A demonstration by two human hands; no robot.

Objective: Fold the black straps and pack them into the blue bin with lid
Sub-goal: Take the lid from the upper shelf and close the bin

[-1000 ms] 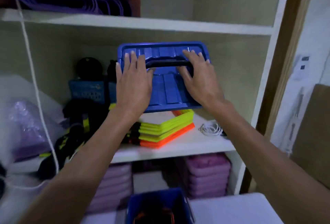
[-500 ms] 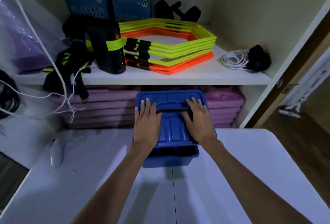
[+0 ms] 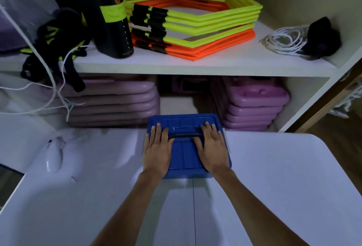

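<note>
- The blue bin sits on the white table at the person's twelve o'clock, its blue lid on top, so I'd say the packing is at the closing stage
- Left hand lies flat on the lid, fingers straight and released, grasping nothing; right hand mirrors it at three o'clock of the black handle. Pressing down on both sides like that would seat the lid evenly
- No black straps show on the table; whether any are inside I cannot tell
- On the shelf at twelve o'clock: stacked yellow and orange hexagon rings, a black bottle at eleven, a white cord coil at one
- Black and yellow straps hang off the shelf edge at ten o'clock
- Purple step boards are stacked below
- Nothing stands in the hands' way
</note>
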